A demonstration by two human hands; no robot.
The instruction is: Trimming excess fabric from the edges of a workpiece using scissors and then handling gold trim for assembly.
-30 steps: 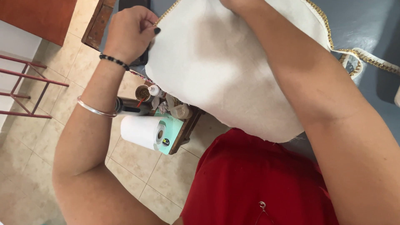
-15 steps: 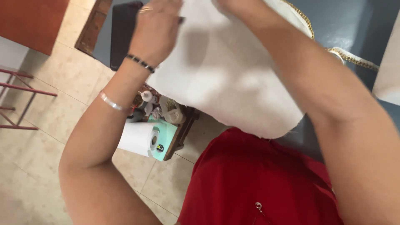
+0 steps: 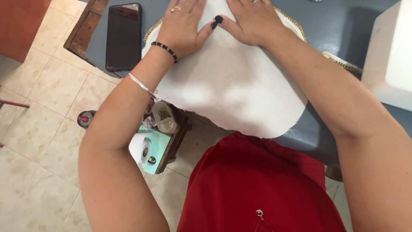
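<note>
Both hands [image 3: 214, 23] press flat on white cloth [image 3: 231, 86].

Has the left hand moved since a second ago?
Yes. The left hand went from the cloth's edge nearest the phone onto the white cloth, lying flat.

We see both flat hands, left hand [image 3: 182, 25] beside right hand [image 3: 253, 21], on the round white cloth [image 3: 231, 86]. The cloth lies on the grey table [image 3: 334, 30]. A flat black phone [image 3: 123, 36] lies left of it.

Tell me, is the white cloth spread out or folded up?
Spread out. The white cloth lies flat on the table under both hands.
</note>
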